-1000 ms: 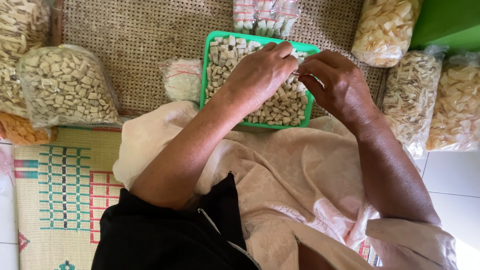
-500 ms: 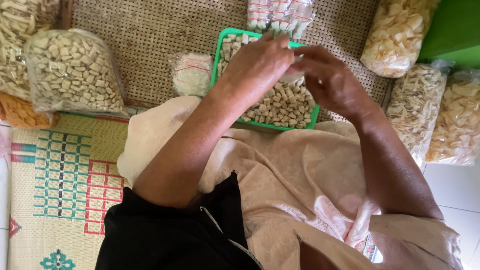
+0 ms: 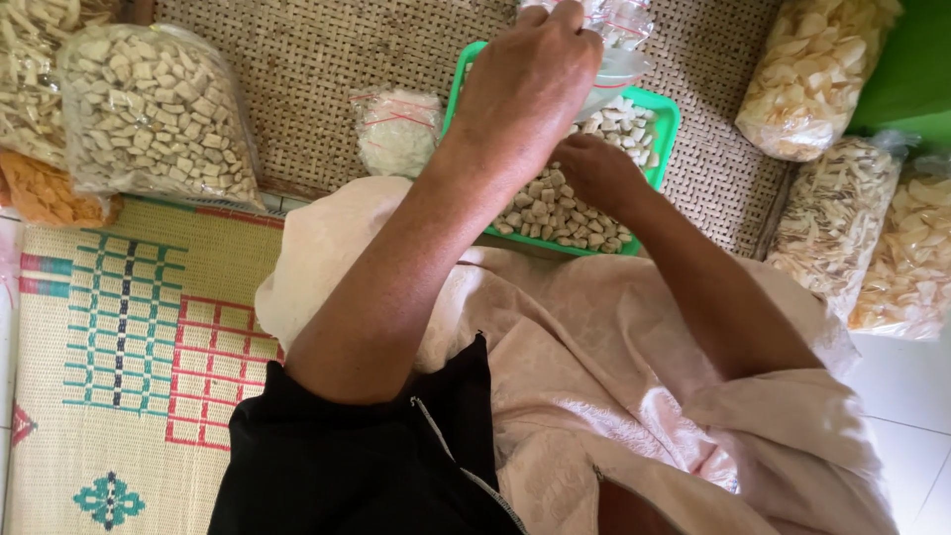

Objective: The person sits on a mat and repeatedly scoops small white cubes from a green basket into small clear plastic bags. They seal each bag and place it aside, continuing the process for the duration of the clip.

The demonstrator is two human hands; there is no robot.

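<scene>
A green tray (image 3: 666, 111) full of small pale snack cubes (image 3: 555, 213) lies on a woven mat in front of my lap. My left hand (image 3: 530, 79) is raised over the tray's far side, fingers closed on the top of a small clear plastic bag (image 3: 616, 61) that hangs partly filled. My right hand (image 3: 592, 170) rests palm down in the tray among the cubes, fingers curled into them; I cannot see what they enclose.
A small sealed packet (image 3: 398, 131) lies left of the tray. A large bag of cubes (image 3: 154, 114) sits at the far left. Bags of pale crackers (image 3: 814, 74) and chips (image 3: 906, 248) stand on the right. A patterned mat (image 3: 129, 327) covers the left floor.
My left hand has lifted the small bag up toward the tray's far edge. My right hand has dropped from the bag down into the cubes. The view has shifted right.
</scene>
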